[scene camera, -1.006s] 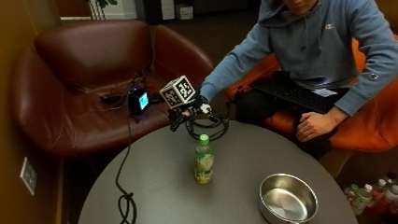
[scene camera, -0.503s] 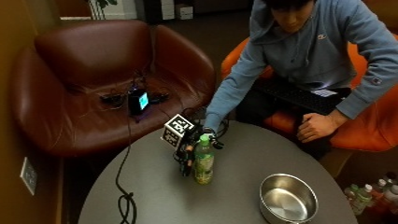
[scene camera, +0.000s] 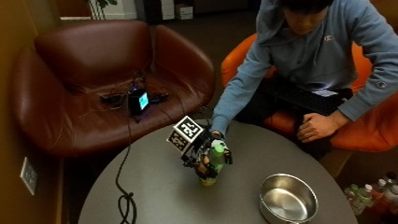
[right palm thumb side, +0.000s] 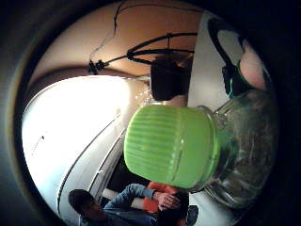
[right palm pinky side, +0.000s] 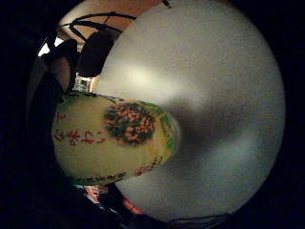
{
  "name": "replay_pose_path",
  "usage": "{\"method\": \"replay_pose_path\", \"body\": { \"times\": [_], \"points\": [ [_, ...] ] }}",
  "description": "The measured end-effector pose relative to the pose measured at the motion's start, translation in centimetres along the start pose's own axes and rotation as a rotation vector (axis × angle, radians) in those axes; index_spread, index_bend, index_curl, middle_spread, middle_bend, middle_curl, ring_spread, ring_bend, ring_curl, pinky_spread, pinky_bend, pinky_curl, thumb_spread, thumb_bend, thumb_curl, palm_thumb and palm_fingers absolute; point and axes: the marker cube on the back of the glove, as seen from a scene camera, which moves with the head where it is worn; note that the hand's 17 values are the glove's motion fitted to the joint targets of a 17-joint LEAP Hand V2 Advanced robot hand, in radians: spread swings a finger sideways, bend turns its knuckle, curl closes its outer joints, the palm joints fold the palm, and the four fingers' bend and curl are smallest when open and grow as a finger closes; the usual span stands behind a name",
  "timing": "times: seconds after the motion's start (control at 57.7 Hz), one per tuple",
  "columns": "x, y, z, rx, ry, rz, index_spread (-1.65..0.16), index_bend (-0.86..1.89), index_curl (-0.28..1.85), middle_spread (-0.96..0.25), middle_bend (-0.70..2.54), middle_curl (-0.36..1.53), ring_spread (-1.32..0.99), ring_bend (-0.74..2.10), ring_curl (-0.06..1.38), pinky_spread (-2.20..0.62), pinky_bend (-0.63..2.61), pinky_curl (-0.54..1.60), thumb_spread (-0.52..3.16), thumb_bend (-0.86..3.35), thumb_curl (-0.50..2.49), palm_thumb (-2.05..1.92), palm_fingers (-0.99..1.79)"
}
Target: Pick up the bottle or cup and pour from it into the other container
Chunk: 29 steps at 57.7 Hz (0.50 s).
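Gloved hand (scene camera: 205,151) wrapped around the bottle (scene camera: 213,164) on the round surface (scene camera: 155,196)

So the bottle's standing upright near the middle of the surface, green cap (right palm thumb side: 171,146) on, yellow-green label (right palm pinky side: 114,140) with red writing and a flower print facing the palm. The fingers are curled round its upper body, just under the cap, and its base looks like it's resting on the surface. The steel bowl (scene camera: 288,198) sits well apart, off toward the edge nearest the orange chair (scene camera: 367,126). The person's bare hand (scene camera: 318,127) is resting on their lap. A brown chair (scene camera: 105,79) with a small lit device (scene camera: 138,101) stands beyond the surface.
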Motion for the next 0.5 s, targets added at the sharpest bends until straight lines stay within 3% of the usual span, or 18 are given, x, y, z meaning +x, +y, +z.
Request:
{"method": "replay_pose_path", "body": {
  "times": [0.156,0.503],
  "points": [
    [-3.3,0.4,-0.2,-0.076,0.177,-0.005,-0.19,0.16,0.37,-0.09,0.4,0.45,-0.17,0.49,0.4,-0.11,0.27,0.34,0.29,-0.04,0.64,0.98,1.16],
    [-13.0,-0.4,1.8,-0.315,0.813,-0.03,-0.19,0.15,0.39,-0.1,0.39,0.48,-0.19,0.48,0.43,-0.15,0.3,0.37,0.26,-0.04,0.69,0.97,1.17]
  ]
}}
